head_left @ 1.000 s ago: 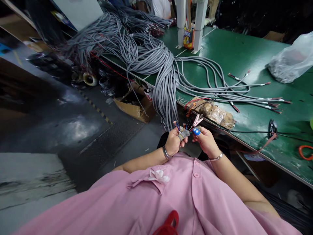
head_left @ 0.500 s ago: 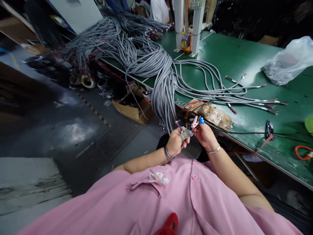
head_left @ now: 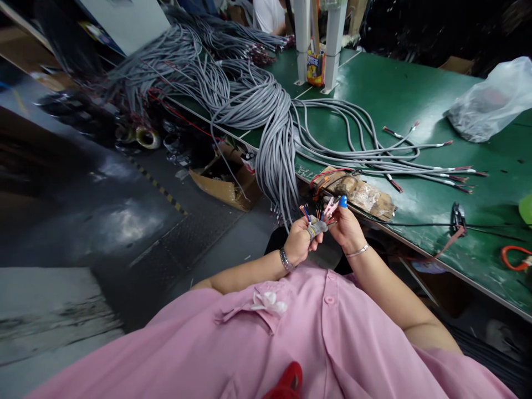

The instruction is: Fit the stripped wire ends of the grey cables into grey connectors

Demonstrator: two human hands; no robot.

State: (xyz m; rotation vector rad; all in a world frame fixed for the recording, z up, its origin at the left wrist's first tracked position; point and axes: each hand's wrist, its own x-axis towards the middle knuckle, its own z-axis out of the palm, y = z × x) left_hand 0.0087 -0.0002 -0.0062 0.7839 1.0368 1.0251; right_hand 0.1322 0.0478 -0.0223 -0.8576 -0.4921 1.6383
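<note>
Grey cable end [head_left: 316, 226] pinched in left hand [head_left: 298, 242] grip; right hand [head_left: 346, 227] pinches pink clip [head_left: 331, 207], cable bundle [head_left: 274, 144] just beyond.

Green workbench [head_left: 386, 94] carries grey cables [head_left: 266, 111] and a plastic bag [head_left: 490, 102].

Right hand [head_left: 348, 228] raised toward wires [head_left: 316, 215]

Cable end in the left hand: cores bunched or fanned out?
Fanned out. The coloured cores splay apart above the grey cable end pinched in the left hand; the right hand holds pink clippers against them.
</note>
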